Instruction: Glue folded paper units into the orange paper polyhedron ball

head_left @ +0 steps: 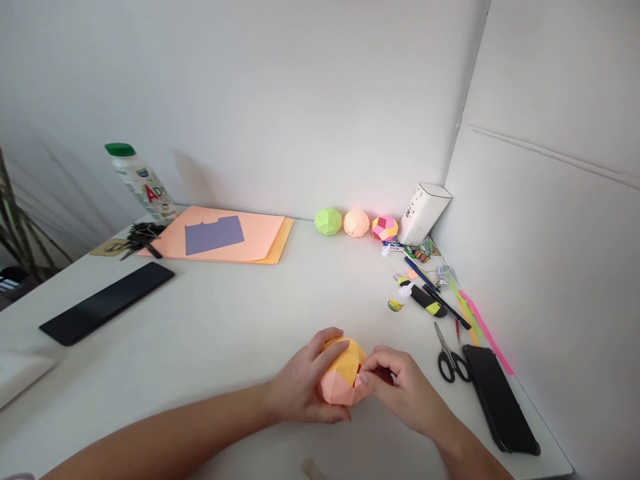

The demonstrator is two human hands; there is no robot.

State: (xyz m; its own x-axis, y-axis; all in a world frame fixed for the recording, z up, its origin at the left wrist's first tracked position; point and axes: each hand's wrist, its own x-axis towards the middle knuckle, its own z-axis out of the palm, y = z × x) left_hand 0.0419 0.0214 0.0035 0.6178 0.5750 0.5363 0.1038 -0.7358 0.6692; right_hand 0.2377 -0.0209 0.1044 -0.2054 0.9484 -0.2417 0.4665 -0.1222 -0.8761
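A faceted paper ball (342, 385), yellow on top and peach below, is held above the near part of the white table. My left hand (305, 377) wraps round its left side, with fingers over the top and the thumb underneath. At the ball's right side, my right hand (395, 383) pinches a peach paper flap beside a small dark red gap. The fingertips partly hide that flap. A small glue bottle (397, 300) with a white nozzle lies beyond my right hand.
Three paper balls, green (328, 222), peach (357, 224) and multicoloured (385, 229), line the wall. Scissors (449, 357), a utility knife (425, 299) and a phone (500, 400) lie right. Coloured paper sheets (265, 233), a bottle (145, 183) and a black slab (107, 302) are left.
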